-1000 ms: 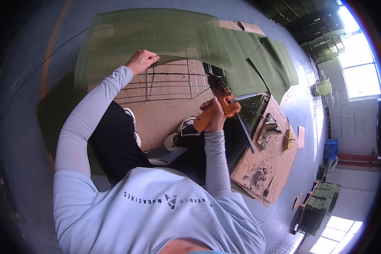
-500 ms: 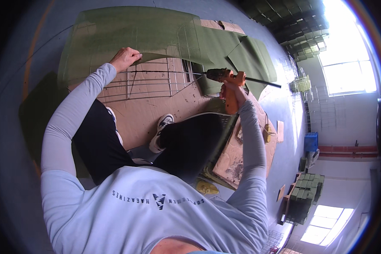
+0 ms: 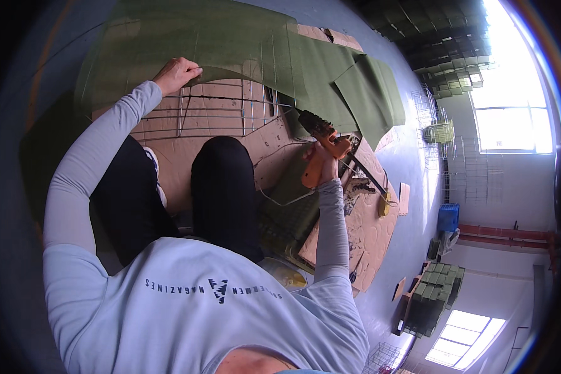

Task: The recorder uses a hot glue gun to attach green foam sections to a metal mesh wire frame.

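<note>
The left grip [image 3: 177, 76] pinches the green sheet [image 3: 230, 45]; the right grip [image 3: 328, 163] clasps an orange glue gun [image 3: 338, 146]. Best hold the sheet clear; guide the nozzle [image 3: 298, 111] steadily along the wire frame [image 3: 243, 116].

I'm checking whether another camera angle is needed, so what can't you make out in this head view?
In the head view:
- Mesh: part of its far edge is cut off by the picture's top edge.
- Glue gun: its tip is too small and dark to tell if it touches the frame.
- Right hand: fingers partly hidden by the handle.
- Right shoe: hidden by the right knee.
</note>
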Tool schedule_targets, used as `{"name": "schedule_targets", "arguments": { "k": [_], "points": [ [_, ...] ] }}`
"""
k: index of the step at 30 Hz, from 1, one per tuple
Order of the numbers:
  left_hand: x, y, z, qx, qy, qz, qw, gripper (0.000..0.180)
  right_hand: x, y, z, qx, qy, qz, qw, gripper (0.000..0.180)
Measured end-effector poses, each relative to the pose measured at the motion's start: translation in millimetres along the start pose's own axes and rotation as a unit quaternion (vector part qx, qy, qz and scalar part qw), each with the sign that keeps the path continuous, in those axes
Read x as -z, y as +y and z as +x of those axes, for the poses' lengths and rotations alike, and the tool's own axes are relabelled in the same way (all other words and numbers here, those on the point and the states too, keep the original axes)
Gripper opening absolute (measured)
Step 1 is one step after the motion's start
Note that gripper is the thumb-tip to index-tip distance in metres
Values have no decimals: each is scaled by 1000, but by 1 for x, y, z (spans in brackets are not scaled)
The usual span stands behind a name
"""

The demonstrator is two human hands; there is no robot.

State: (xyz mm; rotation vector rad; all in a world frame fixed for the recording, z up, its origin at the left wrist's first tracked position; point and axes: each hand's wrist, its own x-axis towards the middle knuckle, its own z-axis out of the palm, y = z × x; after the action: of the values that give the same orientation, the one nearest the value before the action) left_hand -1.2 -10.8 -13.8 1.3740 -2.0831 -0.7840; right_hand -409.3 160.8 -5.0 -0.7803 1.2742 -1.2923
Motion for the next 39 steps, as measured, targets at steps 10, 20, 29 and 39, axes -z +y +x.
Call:
{"name": "schedule_targets", "arguments": {
  "k": [10, 20, 29, 39],
  "points": [
    [4, 9, -3, -6, 7, 15, 1000, 30, 5, 14, 9, 22, -11, 21, 999, 14],
    [4, 6, -4, 3, 14, 2, 1000, 29, -6, 13, 2, 8, -5, 44, 999, 15],
    [3, 5, -1, 10, -1, 14, 1000, 30, -5, 20, 1, 16, 6, 72, 997, 16],
    [1, 5, -4, -11, 17, -10, 1000, 30, 0, 35, -5, 24, -34, 103, 994, 16]
  ]
}}
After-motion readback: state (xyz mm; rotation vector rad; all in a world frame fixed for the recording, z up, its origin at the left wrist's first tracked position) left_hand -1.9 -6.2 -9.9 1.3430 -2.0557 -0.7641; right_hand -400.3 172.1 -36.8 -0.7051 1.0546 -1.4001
